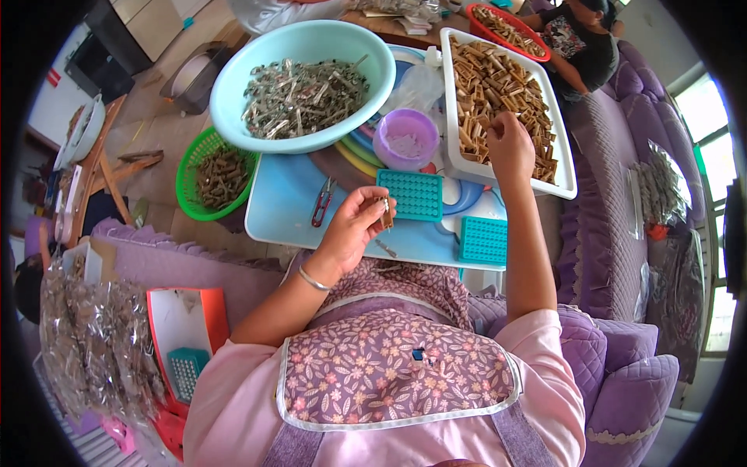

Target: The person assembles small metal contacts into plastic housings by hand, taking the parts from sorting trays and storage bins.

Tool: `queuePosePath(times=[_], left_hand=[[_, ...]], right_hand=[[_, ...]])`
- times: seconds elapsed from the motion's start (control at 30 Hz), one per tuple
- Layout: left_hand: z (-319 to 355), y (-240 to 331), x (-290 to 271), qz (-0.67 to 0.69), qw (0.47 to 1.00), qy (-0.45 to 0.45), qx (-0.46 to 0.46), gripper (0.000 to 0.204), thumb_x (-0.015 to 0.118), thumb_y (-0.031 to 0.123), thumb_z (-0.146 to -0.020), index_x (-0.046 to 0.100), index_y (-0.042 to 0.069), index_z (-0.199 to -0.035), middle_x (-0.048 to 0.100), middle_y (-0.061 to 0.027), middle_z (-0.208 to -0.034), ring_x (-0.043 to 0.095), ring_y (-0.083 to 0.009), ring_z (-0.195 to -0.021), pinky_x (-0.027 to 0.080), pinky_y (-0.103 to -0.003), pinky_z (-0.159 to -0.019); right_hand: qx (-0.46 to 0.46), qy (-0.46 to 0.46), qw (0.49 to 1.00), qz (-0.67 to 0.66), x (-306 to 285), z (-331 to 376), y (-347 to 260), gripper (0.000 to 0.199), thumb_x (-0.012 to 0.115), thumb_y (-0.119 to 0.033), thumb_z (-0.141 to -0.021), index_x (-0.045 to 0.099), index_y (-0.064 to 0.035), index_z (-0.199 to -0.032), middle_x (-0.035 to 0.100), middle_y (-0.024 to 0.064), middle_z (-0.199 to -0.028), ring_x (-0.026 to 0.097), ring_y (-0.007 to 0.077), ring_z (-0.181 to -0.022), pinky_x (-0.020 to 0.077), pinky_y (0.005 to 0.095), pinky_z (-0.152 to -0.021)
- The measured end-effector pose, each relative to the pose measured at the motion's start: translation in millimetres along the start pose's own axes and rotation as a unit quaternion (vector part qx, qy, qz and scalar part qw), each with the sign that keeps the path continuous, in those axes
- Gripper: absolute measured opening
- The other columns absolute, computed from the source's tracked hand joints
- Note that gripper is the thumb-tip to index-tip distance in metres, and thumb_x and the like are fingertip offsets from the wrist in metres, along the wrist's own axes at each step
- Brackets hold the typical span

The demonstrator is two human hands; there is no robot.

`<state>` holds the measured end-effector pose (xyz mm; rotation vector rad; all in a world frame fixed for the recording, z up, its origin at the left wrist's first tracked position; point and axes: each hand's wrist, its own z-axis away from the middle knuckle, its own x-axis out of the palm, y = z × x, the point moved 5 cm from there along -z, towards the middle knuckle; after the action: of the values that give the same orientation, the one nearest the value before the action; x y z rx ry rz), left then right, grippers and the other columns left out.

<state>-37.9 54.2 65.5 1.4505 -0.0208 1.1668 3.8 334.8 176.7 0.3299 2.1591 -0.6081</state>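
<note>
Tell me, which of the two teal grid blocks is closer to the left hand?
The teal grid block just right of the left hand; the other block lies farther right, by the table edge.

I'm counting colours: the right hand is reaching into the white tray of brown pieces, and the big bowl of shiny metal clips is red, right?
Not quite. In the head view the big bowl of metal clips is light blue, not red. The right hand is indeed in the white tray.

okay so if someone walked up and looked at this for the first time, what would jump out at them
Probably the big pale-green bowl heaped with silvery metal clips at top centre, and the white tray packed with brown wooden pieces to its right, where the right hand reaches in. Nearer, the left hand pinches one small brown piece above the blue table.
</note>
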Motion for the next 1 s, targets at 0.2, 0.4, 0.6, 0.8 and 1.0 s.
queuePosePath(times=[0.2,0.4,0.6,0.8,1.0], left_hand=[[2.2,-1.1,11.5,0.026,1.000,-0.006,0.012,0.024,0.062,0.012,-0.092,0.054,0.008,-0.114,0.064,-0.0038,-0.102,0.060,-0.0123,-0.089,0.051,-0.028,-0.080],[13.1,-1.1,8.0,0.031,0.998,-0.012,0.051,0.027,0.067,0.011,-0.088,0.054,0.007,-0.111,0.063,-0.0026,-0.102,0.060,-0.0113,-0.088,0.051,-0.027,-0.080],[20.6,0.5,10.5,0.023,0.996,-0.012,0.082,0.035,0.071,0.010,-0.085,0.052,0.007,-0.115,0.061,-0.0018,-0.100,0.058,-0.0108,-0.090,0.050,-0.026,-0.082],[19.8,4.4,8.2,-0.011,0.991,-0.047,0.128,0.038,0.074,0.010,-0.082,0.055,0.006,-0.115,0.058,-0.0003,-0.097,0.056,-0.0091,-0.092,0.048,-0.024,-0.084],[23.8,11.9,12.1,-0.102,0.981,-0.033,0.164,0.035,0.074,0.010,-0.082,0.058,0.004,-0.112,0.059,-0.0003,-0.094,0.056,-0.0084,-0.088,0.048,-0.024,-0.083]], right_hand=[[-0.114,-0.044,0.972,-0.201,0.2,109.0,-91.7,0.008,0.066,-0.007,-0.079,0.060,-0.0071,-0.084,0.061,0.0123,-0.084,0.061,0.0325,-0.076,0.0502,0.0409,-0.066],[0.084,-0.168,0.851,-0.491,16.3,160.1,-96.4,0.019,0.071,0.001,-0.079,0.060,-0.0038,-0.092,0.061,0.0044,-0.083,0.060,0.0149,-0.075,0.0499,0.0258,-0.066],[0.177,-0.152,0.726,-0.646,16.6,172.5,-100.0,0.025,0.070,0.005,-0.080,0.056,-0.0017,-0.099,0.060,0.0032,-0.092,0.059,0.0087,-0.082,0.0500,0.0222,-0.071],[0.165,-0.202,0.727,-0.635,21.2,179.2,-105.7,0.029,0.073,0.005,-0.078,0.055,-0.0026,-0.100,0.059,0.0026,-0.091,0.060,0.0104,-0.082,0.0509,0.0232,-0.075],[0.076,-0.175,0.816,-0.546,19.3,178.1,-106.9,0.028,0.071,0.006,-0.080,0.055,-0.0033,-0.102,0.061,0.0016,-0.093,0.059,0.0080,-0.085,0.0493,0.0211,-0.076]])
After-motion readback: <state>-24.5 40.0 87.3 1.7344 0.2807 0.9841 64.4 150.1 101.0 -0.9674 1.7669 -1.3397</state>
